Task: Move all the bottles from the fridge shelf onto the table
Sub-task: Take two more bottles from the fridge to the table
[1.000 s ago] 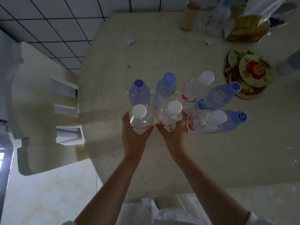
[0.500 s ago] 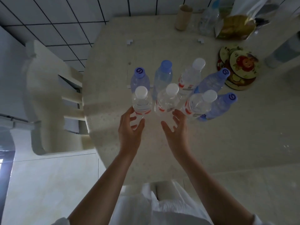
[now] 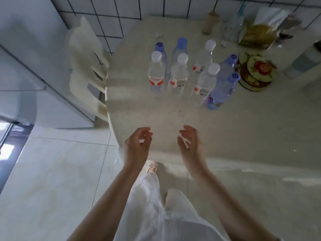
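Observation:
Several plastic water bottles stand upright in a cluster on the beige table (image 3: pixel 156 115). Clear white-capped bottles with red labels are at the front left (image 3: pixel 156 73), front middle (image 3: pixel 178 75) and right of middle (image 3: pixel 205 82). Blue-capped bluish bottles stand behind (image 3: pixel 180 47) and at the right (image 3: pixel 224 89). My left hand (image 3: pixel 137 146) and my right hand (image 3: pixel 189 145) hover over the table's near edge, well short of the bottles. Both have loosely curled fingers and hold nothing. The fridge shelf is not in view.
A white plastic chair (image 3: pixel 86 70) stands at the table's left side, beside a white appliance (image 3: pixel 34 75). Round decorated coasters (image 3: pixel 255 72), a yellow snack bag (image 3: pixel 257 35) and a brown cup (image 3: pixel 210 21) lie at the table's back right. The floor is tiled.
Both hands let go of the two front white-capped bottles and drew back toward the table's near edge. The view has pulled away from the table, showing more floor.

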Demonstrator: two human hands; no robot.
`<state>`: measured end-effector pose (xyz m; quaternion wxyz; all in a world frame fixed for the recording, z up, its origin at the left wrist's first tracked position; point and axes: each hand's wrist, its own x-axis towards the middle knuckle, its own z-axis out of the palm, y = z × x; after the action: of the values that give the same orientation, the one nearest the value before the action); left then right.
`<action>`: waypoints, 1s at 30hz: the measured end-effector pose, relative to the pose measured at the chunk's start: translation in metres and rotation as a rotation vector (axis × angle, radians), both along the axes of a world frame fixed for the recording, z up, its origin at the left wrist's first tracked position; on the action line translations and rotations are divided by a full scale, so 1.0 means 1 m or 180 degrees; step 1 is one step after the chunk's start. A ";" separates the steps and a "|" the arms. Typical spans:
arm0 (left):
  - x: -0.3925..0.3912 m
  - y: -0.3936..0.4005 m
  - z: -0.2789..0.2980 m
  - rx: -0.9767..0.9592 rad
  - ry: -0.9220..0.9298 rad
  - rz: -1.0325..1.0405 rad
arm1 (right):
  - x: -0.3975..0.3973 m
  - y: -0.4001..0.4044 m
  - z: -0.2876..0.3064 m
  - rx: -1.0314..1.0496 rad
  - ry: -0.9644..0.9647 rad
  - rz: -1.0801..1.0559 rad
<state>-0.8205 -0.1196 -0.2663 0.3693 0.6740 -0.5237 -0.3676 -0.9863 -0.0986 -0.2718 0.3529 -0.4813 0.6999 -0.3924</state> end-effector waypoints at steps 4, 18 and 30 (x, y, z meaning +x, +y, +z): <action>0.000 0.079 0.010 0.0163 -0.0030 0.0173 | -0.006 0.063 0.003 0.0014 0.0141 0.0403; 0.079 0.295 0.021 0.0352 0.0139 0.1178 | 0.078 0.208 0.042 0.0323 0.0273 0.1919; 0.272 0.459 0.023 0.0707 0.0315 0.1949 | 0.285 0.317 0.049 0.0684 0.0121 0.2897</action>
<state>-0.5483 0.3399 -0.2433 0.4119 0.8176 -0.2349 -0.3267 -0.7014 0.2188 -0.2226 0.5241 -0.7072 0.4606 -0.1141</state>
